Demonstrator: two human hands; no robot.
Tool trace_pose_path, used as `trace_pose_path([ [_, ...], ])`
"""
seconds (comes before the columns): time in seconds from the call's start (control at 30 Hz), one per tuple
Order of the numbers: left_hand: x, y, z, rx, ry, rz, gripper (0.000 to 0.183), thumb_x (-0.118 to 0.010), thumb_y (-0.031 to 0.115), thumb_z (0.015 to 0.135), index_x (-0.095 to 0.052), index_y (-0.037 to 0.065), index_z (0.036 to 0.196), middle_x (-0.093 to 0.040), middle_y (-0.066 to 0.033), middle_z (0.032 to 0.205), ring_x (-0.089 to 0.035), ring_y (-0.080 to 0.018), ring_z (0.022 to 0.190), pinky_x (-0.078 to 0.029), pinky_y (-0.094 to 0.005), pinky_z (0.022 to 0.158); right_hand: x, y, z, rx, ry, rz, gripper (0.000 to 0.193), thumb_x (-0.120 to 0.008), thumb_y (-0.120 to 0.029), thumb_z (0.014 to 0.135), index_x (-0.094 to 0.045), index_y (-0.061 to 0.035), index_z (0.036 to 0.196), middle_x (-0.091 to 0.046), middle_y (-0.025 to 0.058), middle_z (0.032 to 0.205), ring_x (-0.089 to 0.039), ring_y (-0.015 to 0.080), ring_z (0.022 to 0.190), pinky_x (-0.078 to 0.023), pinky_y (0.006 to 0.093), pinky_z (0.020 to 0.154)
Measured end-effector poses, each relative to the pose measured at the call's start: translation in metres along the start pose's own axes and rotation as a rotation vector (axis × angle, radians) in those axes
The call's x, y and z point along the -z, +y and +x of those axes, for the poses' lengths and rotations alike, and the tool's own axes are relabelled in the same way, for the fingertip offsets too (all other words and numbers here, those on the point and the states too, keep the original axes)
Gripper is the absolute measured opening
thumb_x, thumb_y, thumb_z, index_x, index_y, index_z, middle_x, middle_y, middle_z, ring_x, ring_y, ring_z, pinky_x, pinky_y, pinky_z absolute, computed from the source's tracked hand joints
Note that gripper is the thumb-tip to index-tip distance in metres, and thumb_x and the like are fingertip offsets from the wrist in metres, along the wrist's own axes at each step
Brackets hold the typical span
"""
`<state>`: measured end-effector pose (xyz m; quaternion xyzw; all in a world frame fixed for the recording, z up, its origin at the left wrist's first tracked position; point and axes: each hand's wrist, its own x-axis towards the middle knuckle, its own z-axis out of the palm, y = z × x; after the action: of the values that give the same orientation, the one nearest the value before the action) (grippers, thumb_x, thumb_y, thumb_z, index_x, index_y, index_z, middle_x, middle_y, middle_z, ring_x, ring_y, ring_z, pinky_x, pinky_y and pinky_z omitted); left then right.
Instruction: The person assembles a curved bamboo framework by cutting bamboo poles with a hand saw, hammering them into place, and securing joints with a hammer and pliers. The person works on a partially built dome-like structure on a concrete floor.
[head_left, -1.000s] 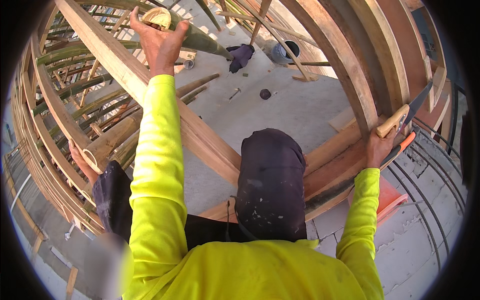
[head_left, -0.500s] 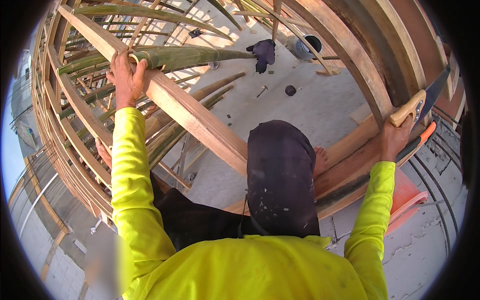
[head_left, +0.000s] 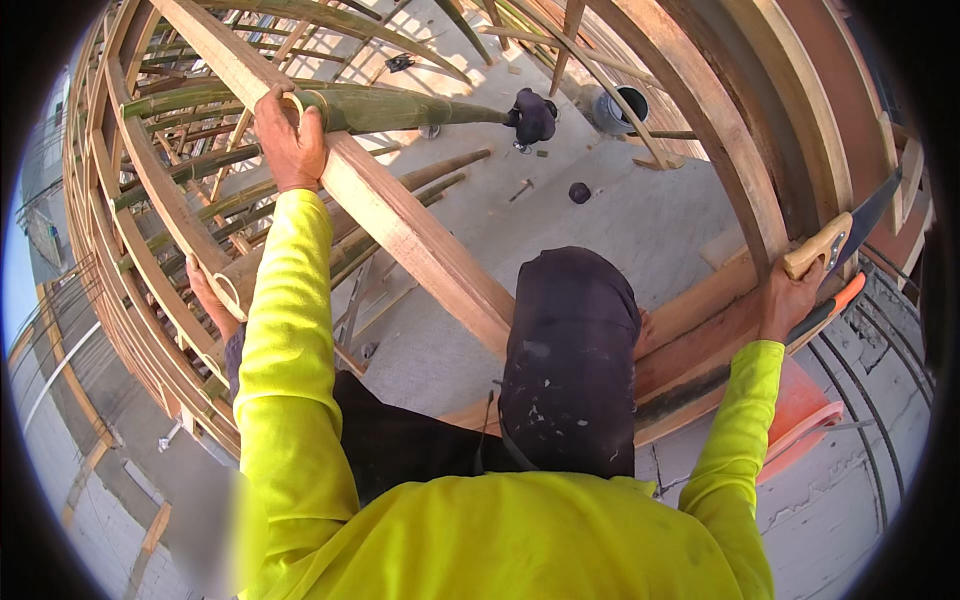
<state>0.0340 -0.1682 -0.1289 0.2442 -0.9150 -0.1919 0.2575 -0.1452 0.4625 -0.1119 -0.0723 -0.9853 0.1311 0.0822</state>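
Observation:
My left hand (head_left: 290, 142) is closed over a long squared wooden beam (head_left: 400, 220) that slants from the upper left down to my knee. The cut end of a thick green bamboo pole (head_left: 400, 110) shows at its thumb and forefinger. My right hand (head_left: 790, 300) grips the pale wooden handle of a handsaw (head_left: 820, 246). Its dark blade points up and right, past the curved timber ribs (head_left: 735, 150). Just below this hand lies a tool with a black and orange handle (head_left: 835, 305); its kind is unclear.
Another person's hand (head_left: 207, 297) touches the curved timber frame (head_left: 165, 205) at left. Down on the pale floor (head_left: 640, 210) a person in dark clothes (head_left: 532, 115) is near a dark bucket (head_left: 622, 108) and a hammer (head_left: 521, 190). An orange-red container (head_left: 800, 410) stands at right.
The left hand and the beam's upper part have shifted right in view. The other person's hand at left shows more fully. The person below has moved slightly. The right hand stays on the saw.

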Motion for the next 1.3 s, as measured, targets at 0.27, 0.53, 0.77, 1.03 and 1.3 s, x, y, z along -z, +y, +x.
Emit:
trace_pose_path([
  [0.27, -0.002, -0.015, 0.001, -0.069, 0.11, 0.062, 0.053, -0.066, 0.041, 0.081, -0.059, 0.006, 0.119, -0.059, -0.0154, 0.109, -0.054, -0.0343, 0.108, -0.031, -0.0495, 0.104, -0.003, 0.011, -0.004, 0.122, 0.098, 0.156, 0.047, -0.07, -0.014, 0.086, -0.059, 0.0087, 0.125, -0.067, 0.0225, 0.117, -0.065, 0.0324, 0.108, -0.049, 0.0365, 0.097],
  [0.53, -0.004, -0.005, -0.009, 0.036, 0.064, 0.117, 0.06, -0.075, 0.024, 0.076, -0.053, 0.01, 0.13, -0.059, -0.0184, 0.124, -0.056, -0.0299, 0.118, -0.042, -0.0477, 0.103, 0.073, -0.039, -0.038, 0.089, 0.228, 0.689, 0.03, -0.06, -0.004, 0.089, -0.06, 0.0018, 0.119, -0.061, 0.0097, 0.113, -0.06, 0.0222, 0.102, -0.05, 0.0356, 0.091],
  [0.77, -0.003, -0.014, -0.001, -0.077, 0.132, 0.089, 0.057, -0.063, 0.041, 0.08, -0.057, 0.004, 0.123, -0.059, -0.0186, 0.12, -0.052, -0.0364, 0.117, -0.03, -0.0467, 0.107, 0.119, -0.121, -0.055, 0.276, 0.114, 0.801, 0.028, -0.058, -0.006, 0.09, -0.056, 0.0062, 0.115, -0.057, 0.0103, 0.094, -0.057, 0.0203, 0.085, -0.05, 0.0354, 0.081],
  [1.03, 0.001, -0.008, 0.0, -0.037, 0.096, 0.011, 0.051, -0.064, 0.032, 0.079, -0.057, 0.003, 0.121, -0.058, -0.0178, 0.121, -0.051, -0.0364, 0.118, -0.033, -0.0462, 0.108, 0.024, -0.179, -0.076, 0.017, -0.656, 1.488, 0.024, -0.058, -0.015, 0.093, -0.051, 0.0029, 0.108, -0.047, 0.0071, 0.077, -0.049, 0.0185, 0.068, -0.045, 0.0336, 0.064],
  [1.3, 0.004, 0.008, 0.003, 0.02, 0.046, -0.022, 0.048, -0.065, 0.019, 0.078, -0.055, 0.002, 0.122, -0.056, -0.017, 0.116, -0.053, -0.0332, 0.113, -0.042, -0.0424, 0.102, -0.107, -0.237, -0.115, -0.531, -1.231, 1.688, 0.014, -0.062, -0.014, 0.092, -0.054, -0.0024, 0.091, -0.047, 0.0057, 0.073, -0.051, 0.0183, 0.065, -0.047, 0.0349, 0.061],
])
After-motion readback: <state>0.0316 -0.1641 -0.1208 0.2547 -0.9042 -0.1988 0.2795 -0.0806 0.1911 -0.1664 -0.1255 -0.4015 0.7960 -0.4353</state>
